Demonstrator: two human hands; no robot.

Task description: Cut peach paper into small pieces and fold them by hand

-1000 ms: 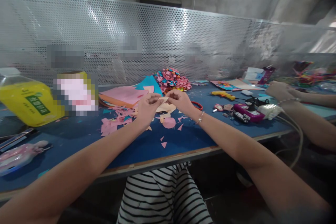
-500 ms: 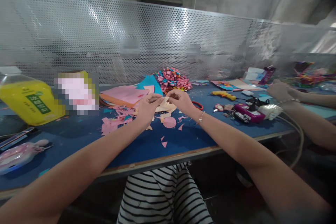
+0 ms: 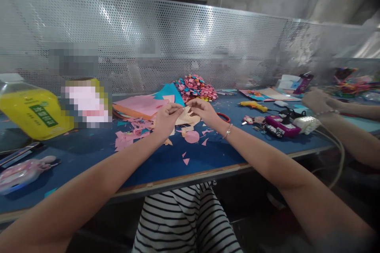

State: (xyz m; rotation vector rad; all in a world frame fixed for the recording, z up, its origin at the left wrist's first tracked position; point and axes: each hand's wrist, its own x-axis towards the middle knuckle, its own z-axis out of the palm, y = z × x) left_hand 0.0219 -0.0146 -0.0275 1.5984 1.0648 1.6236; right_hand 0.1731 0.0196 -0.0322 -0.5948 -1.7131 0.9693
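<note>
My left hand (image 3: 167, 118) and my right hand (image 3: 204, 111) meet over the middle of the table, fingertips pinched on a small piece of cream paper (image 3: 186, 110). More cream paper (image 3: 191, 120) lies just beneath them. Pink paper scraps (image 3: 130, 136) are strewn by my left hand, and a pink paper disc (image 3: 191, 137) rests below the fingers. Red-handled scissors (image 3: 223, 117) lie partly hidden behind my right wrist. Behind my hands are a heap of small folded paper pieces (image 3: 194, 88) and pink paper sheets (image 3: 139, 105).
A yellow-labelled bottle (image 3: 32, 106) stands at the left, near a pink clear case (image 3: 22, 174). To the right are a yellow glue gun (image 3: 253, 106), a purple device (image 3: 282, 125) and a white power strip (image 3: 305, 125). Another person's hands (image 3: 319, 102) are farther right. A perforated metal screen (image 3: 178, 31) closes the back.
My fingertips have shifted slightly on the cream paper, and my right hand has opened up a little from my left. The rest of the table looks the same.
</note>
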